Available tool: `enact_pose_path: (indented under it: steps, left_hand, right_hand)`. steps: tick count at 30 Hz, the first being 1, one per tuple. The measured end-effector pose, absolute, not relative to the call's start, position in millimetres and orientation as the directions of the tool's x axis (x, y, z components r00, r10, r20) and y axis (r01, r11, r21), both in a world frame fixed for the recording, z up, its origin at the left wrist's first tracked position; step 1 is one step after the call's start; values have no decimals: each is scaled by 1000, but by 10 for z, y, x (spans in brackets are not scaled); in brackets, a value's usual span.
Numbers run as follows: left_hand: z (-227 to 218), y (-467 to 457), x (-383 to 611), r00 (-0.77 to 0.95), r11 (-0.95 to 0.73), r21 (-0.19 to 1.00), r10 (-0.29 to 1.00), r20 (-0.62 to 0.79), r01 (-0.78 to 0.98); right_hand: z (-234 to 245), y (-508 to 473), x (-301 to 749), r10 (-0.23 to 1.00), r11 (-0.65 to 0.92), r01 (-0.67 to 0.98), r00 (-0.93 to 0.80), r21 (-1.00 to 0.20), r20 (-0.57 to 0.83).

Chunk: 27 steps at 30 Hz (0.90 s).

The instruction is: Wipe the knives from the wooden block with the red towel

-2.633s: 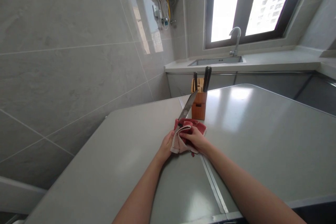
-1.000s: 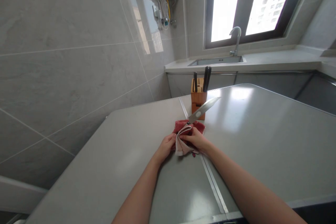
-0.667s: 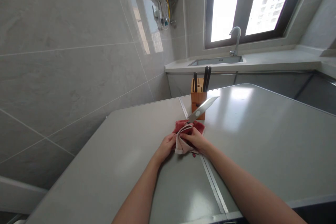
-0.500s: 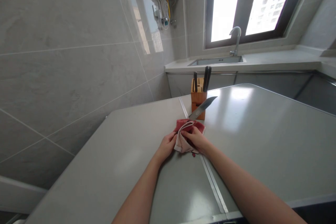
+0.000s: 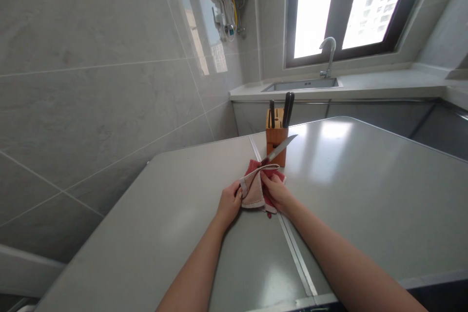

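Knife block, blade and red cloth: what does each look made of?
The knife block looks like varnished light wood, from its warm orange tone and sheen. The blade looks like polished steel, from its bright gleam. The cloth looks like soft cotton towelling, from its limp folds; the fibre is uncertain.

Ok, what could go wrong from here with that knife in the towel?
The knife blade sticks out of the red towel, so a slip could bring its edge onto the right hand or left hand. The towel looks thin protection. The blade also runs close to the wooden knife block and might knock it.
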<state>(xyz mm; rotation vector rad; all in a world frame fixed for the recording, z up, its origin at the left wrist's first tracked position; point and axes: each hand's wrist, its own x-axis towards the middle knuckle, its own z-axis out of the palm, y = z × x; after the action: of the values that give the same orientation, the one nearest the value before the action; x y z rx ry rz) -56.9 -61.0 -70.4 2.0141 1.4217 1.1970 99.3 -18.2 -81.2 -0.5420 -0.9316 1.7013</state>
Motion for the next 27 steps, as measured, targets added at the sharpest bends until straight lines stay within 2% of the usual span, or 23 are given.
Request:
enact_pose_path:
  steps: [16,27]
  left_hand:
    - [-697,-630,-580,84,-379,695,904,419,611]
    - [-585,-701,-501,183,-406,774,913,364,486]
  right_hand:
    - [-785,-179,1026,954,-92,-554,-287,-828,86]
    - [-792,-229,1003,948,-27,-464,-292,-886,124]
